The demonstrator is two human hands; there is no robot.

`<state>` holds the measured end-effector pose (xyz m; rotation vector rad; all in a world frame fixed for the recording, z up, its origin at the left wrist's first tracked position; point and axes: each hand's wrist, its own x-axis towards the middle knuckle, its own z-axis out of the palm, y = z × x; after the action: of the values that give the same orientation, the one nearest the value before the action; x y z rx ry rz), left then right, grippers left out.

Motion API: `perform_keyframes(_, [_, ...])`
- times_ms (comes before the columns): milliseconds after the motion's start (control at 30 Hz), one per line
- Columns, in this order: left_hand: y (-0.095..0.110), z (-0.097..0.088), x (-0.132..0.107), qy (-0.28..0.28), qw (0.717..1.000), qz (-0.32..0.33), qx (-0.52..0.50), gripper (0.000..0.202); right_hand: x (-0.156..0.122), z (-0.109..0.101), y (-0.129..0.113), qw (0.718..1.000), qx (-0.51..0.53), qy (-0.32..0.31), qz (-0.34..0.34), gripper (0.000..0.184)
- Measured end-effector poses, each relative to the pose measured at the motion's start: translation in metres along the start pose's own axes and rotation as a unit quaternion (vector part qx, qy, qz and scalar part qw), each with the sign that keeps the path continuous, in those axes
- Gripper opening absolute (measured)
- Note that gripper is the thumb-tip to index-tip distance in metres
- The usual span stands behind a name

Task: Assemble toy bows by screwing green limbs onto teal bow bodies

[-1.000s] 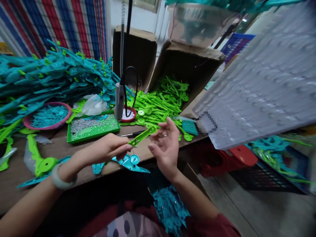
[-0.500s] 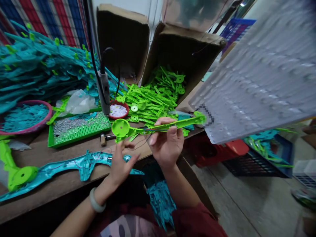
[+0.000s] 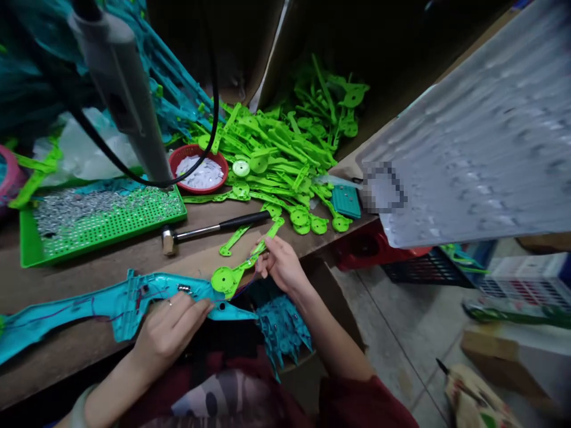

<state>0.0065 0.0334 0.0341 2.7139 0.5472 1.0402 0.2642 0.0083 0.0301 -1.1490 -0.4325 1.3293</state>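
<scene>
A long teal plastic shell lies along the table's front edge, with thin wires and small metal parts inside it. My left hand is closed on its near edge, fingers together; the fingertips' exact hold is partly hidden. In my right hand is a slim lime-green plastic arm, pinched near its narrow end. The arm's round disc end is over the right part of the teal shell, apparently at it; whether they touch I cannot tell. Thin dark wires hang beside the green arm.
Behind lie a hammer, a green tray of small metal pieces, a red basket of white pieces and a heap of green arms. A grey tool hangs at left. A white panel leans in at right.
My right hand has lowered the green arm and brought its disc down to the teal shell. My left hand has gone from open beside the arm to closed on the shell. The view has moved closer.
</scene>
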Motion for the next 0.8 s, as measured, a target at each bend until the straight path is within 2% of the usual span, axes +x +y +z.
perform_keyframes(167, [-0.008, -0.003, -0.002, 0.013, 0.999, 0.011, -0.03, 0.013, 0.003, -0.003, -0.004, 0.999, 0.001, -0.021, 0.027, 0.034])
perform_keyframes(300, [-0.005, 0.002, -0.009, -0.011, 0.999, 0.026, -0.045, 0.014, 0.0, -0.007, -0.007, 0.997, -0.021, -0.059, 0.051, 0.032])
perform_keyframes(400, [-0.006, 0.004, -0.009, -0.036, 0.998, 0.035, -0.044, 0.016, 0.001, -0.007, -0.01, 0.995, -0.043, -0.062, 0.064, 0.032])
perform_keyframes(633, [-0.009, 0.002, -0.001, -0.042, 0.996, 0.061, -0.058, 0.017, 0.007, -0.002, -0.008, 0.986, -0.142, -0.052, 0.074, 0.04])
perform_keyframes(700, [-0.009, 0.003, -0.005, -0.039, 0.996, 0.057, -0.056, 0.019, 0.005, -0.005, -0.006, 0.976, -0.215, -0.01, 0.026, 0.043])
perform_keyframes(733, [-0.009, 0.004, -0.007, -0.036, 0.996, 0.054, -0.054, 0.019, 0.003, -0.007, -0.005, 0.963, -0.266, 0.029, -0.025, 0.044])
perform_keyframes(767, [-0.009, 0.004, -0.008, -0.033, 0.997, 0.051, -0.053, 0.019, 0.0, -0.009, -0.005, 0.939, -0.325, 0.068, -0.092, 0.044])
perform_keyframes(800, [-0.008, 0.004, -0.008, -0.031, 0.997, 0.046, -0.052, 0.018, -0.004, -0.01, -0.004, 0.903, -0.387, 0.092, -0.164, 0.041])
